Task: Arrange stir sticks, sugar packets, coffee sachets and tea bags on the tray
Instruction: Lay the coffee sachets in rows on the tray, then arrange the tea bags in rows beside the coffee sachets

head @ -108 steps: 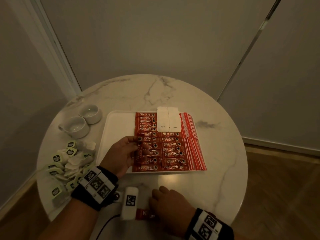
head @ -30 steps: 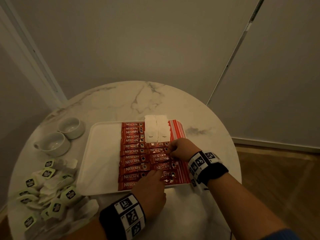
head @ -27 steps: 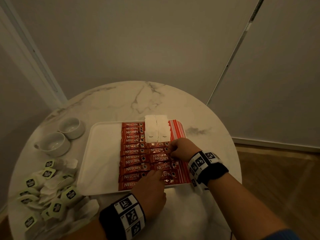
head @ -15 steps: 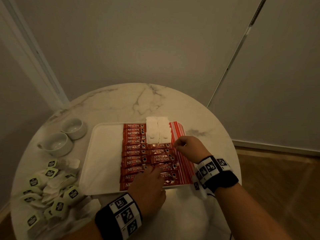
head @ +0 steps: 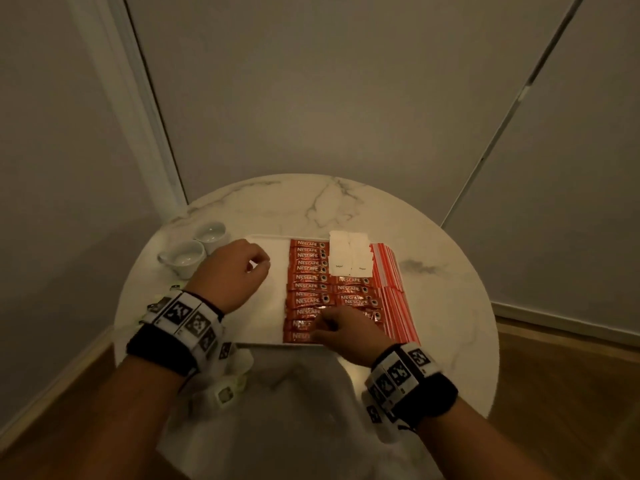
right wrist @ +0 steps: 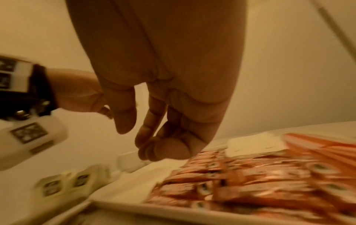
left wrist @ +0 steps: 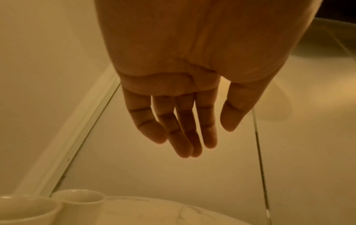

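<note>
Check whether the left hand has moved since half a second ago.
Yes. The left hand left the near coffee sachets and now hovers open over the tray's bare left side, nearer the cups.

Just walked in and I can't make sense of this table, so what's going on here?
A person is laying out drink supplies on a white tray. Red coffee sachets, white sugar packets and striped stir sticks already sit in rows on it. The right hand hovers over the near sachets, holding nothing. The left hand hangs empty above the tray's bare left side. Tea bags lie off the tray, on the table.
</note>
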`<state>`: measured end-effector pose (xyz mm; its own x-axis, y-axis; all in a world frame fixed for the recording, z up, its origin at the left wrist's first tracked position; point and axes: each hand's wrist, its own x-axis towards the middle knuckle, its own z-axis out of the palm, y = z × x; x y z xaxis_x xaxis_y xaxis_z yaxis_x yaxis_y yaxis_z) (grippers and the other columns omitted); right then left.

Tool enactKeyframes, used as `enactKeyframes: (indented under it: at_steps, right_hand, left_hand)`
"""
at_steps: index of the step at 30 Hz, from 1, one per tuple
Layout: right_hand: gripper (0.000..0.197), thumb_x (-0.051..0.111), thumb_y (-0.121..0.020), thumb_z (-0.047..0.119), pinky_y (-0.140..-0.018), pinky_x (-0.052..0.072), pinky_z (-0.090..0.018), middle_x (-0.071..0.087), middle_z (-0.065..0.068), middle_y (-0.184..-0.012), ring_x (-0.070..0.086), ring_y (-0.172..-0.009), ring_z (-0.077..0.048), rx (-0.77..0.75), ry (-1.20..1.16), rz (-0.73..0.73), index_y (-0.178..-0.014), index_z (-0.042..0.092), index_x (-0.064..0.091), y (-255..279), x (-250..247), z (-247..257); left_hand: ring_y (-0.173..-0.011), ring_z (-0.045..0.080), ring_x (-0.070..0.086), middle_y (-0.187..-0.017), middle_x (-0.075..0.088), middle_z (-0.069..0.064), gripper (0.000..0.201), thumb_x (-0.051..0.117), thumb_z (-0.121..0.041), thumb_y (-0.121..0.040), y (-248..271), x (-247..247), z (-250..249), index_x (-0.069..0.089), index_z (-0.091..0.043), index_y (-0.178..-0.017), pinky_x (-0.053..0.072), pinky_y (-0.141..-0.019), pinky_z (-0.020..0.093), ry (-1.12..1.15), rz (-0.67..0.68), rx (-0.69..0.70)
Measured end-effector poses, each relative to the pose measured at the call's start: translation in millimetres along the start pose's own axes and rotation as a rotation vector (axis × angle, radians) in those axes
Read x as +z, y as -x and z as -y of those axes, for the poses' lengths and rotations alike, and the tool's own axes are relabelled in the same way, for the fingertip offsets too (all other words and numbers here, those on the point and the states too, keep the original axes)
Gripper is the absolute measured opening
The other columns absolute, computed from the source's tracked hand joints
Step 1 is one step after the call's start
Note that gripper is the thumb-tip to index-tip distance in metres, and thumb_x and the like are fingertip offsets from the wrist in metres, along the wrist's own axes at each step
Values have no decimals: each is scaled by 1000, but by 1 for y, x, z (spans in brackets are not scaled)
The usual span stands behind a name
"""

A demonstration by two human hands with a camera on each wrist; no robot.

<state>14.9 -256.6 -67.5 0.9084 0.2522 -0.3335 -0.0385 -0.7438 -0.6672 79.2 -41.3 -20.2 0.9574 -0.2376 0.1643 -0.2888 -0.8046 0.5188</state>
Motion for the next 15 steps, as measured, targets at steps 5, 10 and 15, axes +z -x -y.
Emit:
enactKeyframes:
  at_steps: [5,10,15]
  right_hand:
    - [23,63,-90,31,-79,46,-21,63,3,-107,57,-92,-9,15,19,40,-111,22,62,-20,36,41]
    - [58,71,-81,41,-92,51,-35,58,-3,-122,57,-109,-22,15,108,105,-131,22,48,-30,76,63]
    - [95,78,-62,57,-96,47,-45,38,-2,-131,47,-118,-27,-43,249,118,-139,33,29,-33,117,66]
  left_hand:
    - [-100,14,54,-110,57,-5,23,59,-35,-89,30,-12,31,64,-24,-108,46,-90,32,-139,228,-77]
    - [-119,19,42,-121,44,-2,49,66,-50,-79,81,-11,74,57,-25,-121,38,-101,33,-152,241,-222]
    - [-136,28,16,-151,2,-1,116,62,-80,-58,144,4,111,3,-37,-148,31,-109,44,-239,351,-431]
